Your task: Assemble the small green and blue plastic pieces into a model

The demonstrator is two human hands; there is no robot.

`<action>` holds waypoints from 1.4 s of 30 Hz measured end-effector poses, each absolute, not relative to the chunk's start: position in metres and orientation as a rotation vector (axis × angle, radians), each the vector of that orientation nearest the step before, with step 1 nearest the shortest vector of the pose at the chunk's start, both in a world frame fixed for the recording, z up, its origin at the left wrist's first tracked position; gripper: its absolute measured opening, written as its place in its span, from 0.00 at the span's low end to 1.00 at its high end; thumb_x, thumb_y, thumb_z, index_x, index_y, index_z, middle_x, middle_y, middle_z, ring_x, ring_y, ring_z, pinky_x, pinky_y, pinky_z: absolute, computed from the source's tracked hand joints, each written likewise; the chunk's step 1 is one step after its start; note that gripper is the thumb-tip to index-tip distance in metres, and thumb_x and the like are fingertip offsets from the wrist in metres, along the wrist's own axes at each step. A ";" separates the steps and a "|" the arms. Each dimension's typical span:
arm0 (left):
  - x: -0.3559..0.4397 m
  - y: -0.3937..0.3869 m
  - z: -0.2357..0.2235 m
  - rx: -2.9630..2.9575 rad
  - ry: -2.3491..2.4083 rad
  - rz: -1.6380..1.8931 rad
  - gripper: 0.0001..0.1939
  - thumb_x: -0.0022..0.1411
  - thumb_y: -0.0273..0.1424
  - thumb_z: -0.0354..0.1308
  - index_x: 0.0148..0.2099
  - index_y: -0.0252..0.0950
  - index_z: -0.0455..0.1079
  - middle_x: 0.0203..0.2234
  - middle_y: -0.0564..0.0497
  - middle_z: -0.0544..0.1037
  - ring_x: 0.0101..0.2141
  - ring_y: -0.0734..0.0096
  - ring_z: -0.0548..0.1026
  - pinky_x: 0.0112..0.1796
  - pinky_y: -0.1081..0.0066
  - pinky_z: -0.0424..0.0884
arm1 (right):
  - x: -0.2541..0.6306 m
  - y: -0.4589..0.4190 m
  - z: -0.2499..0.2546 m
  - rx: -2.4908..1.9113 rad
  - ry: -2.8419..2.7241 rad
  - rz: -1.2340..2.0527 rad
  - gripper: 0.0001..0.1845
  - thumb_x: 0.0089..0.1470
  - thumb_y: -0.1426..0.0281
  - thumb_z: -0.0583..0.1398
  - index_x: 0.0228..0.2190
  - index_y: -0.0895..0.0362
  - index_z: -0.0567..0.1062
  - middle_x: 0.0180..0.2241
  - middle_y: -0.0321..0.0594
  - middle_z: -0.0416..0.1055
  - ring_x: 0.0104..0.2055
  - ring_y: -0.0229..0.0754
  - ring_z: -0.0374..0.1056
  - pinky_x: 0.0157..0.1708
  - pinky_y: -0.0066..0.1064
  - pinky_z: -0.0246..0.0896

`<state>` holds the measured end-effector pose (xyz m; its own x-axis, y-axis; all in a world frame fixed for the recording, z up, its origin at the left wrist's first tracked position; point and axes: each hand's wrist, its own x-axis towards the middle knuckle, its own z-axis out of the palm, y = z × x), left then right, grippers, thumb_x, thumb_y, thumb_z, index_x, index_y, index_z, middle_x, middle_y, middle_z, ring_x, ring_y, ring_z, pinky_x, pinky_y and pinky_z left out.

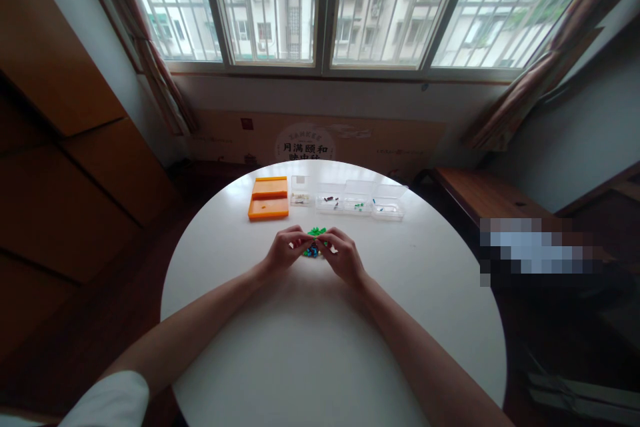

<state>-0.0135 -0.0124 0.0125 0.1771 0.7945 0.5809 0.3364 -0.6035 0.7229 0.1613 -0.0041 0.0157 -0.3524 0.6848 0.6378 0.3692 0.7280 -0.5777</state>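
Fingers [309, 238] of the left hand [284, 250] and those of the right hand [346, 257] pinched inward, tips nearly meeting, both sets clamped on the small green-and-blue cluster [313, 252]. Cluster sits right between the hands, over the tabletop [320, 353], ahead of the person; neither hand is clearly nearer. Left fingers come at it from its left, right fingers from its right, so the grip runs side to side. Green part shows on the far side, blue part on the near side; the cluster looks a bit longer far-to-near, across the line of the pinch, but fingers cover the middle, so long axis is a guess. Which exact bit each tip grips: too small to tell. Whether the cluster touches the surface: can't tell. Beyond the hands, well apart from them: orange tray [269, 207] far left of the cluster, open clear boxes [358, 205] with small bits, mostly far right.
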 end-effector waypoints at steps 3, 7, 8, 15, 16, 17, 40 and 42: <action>-0.014 -0.012 0.013 2.018 1.050 1.394 0.07 0.56 0.30 0.59 0.37 0.33 0.75 0.23 0.52 0.69 0.22 0.81 0.67 0.22 0.80 0.65 | 0.161 -0.004 0.015 -0.799 -1.975 0.415 0.07 0.55 0.70 0.56 0.32 0.56 0.74 0.29 0.40 0.66 0.30 0.37 0.63 0.31 0.28 0.61; -0.015 -0.011 0.010 2.011 1.045 1.402 0.08 0.55 0.32 0.60 0.36 0.33 0.75 0.23 0.52 0.69 0.21 0.81 0.67 0.22 0.80 0.65 | 0.161 -0.003 0.014 -0.810 -1.979 0.414 0.07 0.55 0.70 0.56 0.32 0.56 0.74 0.29 0.40 0.66 0.31 0.38 0.64 0.32 0.28 0.60; -0.015 -0.011 0.009 2.009 1.046 1.409 0.08 0.55 0.32 0.60 0.36 0.33 0.75 0.23 0.52 0.69 0.21 0.81 0.67 0.22 0.80 0.65 | 0.161 -0.003 0.014 -0.812 -1.977 0.415 0.07 0.55 0.70 0.56 0.32 0.56 0.74 0.29 0.40 0.66 0.31 0.38 0.64 0.32 0.28 0.61; -0.015 -0.011 0.009 2.017 1.077 1.421 0.08 0.54 0.32 0.60 0.34 0.33 0.75 0.23 0.52 0.69 0.22 0.80 0.67 0.23 0.79 0.66 | 0.161 -0.005 0.016 -0.800 -1.977 0.425 0.07 0.55 0.70 0.56 0.33 0.56 0.75 0.30 0.40 0.67 0.32 0.38 0.64 0.33 0.29 0.61; -0.015 -0.011 0.009 2.015 1.083 1.422 0.08 0.54 0.33 0.61 0.34 0.33 0.75 0.23 0.52 0.69 0.22 0.80 0.67 0.23 0.79 0.65 | 0.161 -0.005 0.016 -0.799 -1.974 0.428 0.07 0.55 0.70 0.56 0.33 0.56 0.75 0.30 0.40 0.67 0.32 0.38 0.64 0.33 0.29 0.61; -0.015 -0.011 0.009 2.011 1.090 1.424 0.08 0.54 0.33 0.61 0.34 0.33 0.75 0.22 0.52 0.69 0.22 0.80 0.67 0.23 0.79 0.65 | 0.161 -0.005 0.017 -0.799 -1.970 0.433 0.07 0.54 0.70 0.56 0.33 0.56 0.75 0.30 0.40 0.67 0.32 0.38 0.64 0.32 0.29 0.61; -0.014 -0.013 0.014 2.039 1.117 1.455 0.08 0.55 0.33 0.60 0.31 0.32 0.74 0.21 0.53 0.68 0.21 0.81 0.66 0.22 0.79 0.65 | 0.160 -0.006 0.017 -0.801 -1.953 0.466 0.07 0.53 0.70 0.56 0.31 0.57 0.74 0.28 0.40 0.66 0.28 0.36 0.63 0.27 0.26 0.60; -0.014 -0.013 0.014 2.040 1.112 1.460 0.08 0.55 0.32 0.59 0.31 0.32 0.73 0.22 0.53 0.68 0.21 0.81 0.66 0.22 0.79 0.65 | 0.160 -0.006 0.017 -0.797 -1.953 0.469 0.07 0.54 0.70 0.56 0.31 0.57 0.75 0.28 0.39 0.66 0.28 0.36 0.63 0.27 0.26 0.60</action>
<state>-0.0138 -0.0127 0.0140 0.1407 0.7850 0.6033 0.3730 -0.6065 0.7022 0.1596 -0.0059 0.0171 -0.3447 0.6992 0.6264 0.3386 0.7150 -0.6117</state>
